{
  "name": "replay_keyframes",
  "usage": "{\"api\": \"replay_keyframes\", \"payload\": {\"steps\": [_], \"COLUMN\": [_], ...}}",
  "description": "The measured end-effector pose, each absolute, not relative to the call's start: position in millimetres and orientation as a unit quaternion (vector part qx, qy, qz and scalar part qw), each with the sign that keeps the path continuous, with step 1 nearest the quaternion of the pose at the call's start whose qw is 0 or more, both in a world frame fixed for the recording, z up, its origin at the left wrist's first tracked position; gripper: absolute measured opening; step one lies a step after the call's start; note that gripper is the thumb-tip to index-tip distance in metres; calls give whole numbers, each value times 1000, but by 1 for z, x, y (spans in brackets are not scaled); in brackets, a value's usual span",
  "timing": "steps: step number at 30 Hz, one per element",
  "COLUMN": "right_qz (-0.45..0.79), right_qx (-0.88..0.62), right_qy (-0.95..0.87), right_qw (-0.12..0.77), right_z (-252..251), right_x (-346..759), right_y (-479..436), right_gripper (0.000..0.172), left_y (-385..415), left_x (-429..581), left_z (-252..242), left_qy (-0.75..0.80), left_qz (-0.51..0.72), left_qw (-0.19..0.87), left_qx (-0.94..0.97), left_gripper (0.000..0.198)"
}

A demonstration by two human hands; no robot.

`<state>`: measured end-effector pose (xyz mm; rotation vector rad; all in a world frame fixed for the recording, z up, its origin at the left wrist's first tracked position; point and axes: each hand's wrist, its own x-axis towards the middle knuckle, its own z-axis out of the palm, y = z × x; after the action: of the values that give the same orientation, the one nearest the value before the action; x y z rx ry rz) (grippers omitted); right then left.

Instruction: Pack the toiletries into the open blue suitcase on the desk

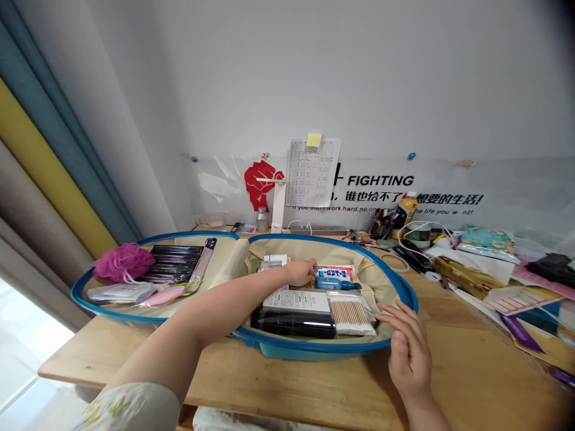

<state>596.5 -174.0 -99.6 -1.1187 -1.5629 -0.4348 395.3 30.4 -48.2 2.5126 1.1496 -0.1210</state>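
Lying open, the case is holding goods in both halves, seemingly well stocked but unclosed. In its right half, the left hand is resting beside a bottle, grip unclear; the right hand is lying open at its right rim. The counter is supporting it.

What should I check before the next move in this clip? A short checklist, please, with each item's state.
1. Case open: ok; both halves lie spread on the table.
2. Left hand within the case's right half: ok; it is beside the blue bottle.
3. Left hand's grip: cannot tell; its fingertips are partly hidden.
4. Right hand free: ok; it looks open, near the cotton swabs.
5. Clear view of the contents: not ok; the left forearm hides part.
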Motion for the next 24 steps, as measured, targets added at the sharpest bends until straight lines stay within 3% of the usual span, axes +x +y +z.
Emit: {"api": "replay_keyframes", "payload": {"steps": [15,24], "right_qz": [-186,-179], "right_qx": [-474,-480], "right_qy": [-653,-656], "right_qw": [561,554], "right_z": [-101,-100], "right_x": [596,597], "right_y": [-173,-175], "right_gripper": [30,32], "left_y": [36,25], "left_x": [392,389], "left_z": [-51,-28], "left_qy": [380,355], "left_qz": [-46,-68], "left_qw": [207,217], "left_qx": [900,907], "left_gripper": [34,35]}}
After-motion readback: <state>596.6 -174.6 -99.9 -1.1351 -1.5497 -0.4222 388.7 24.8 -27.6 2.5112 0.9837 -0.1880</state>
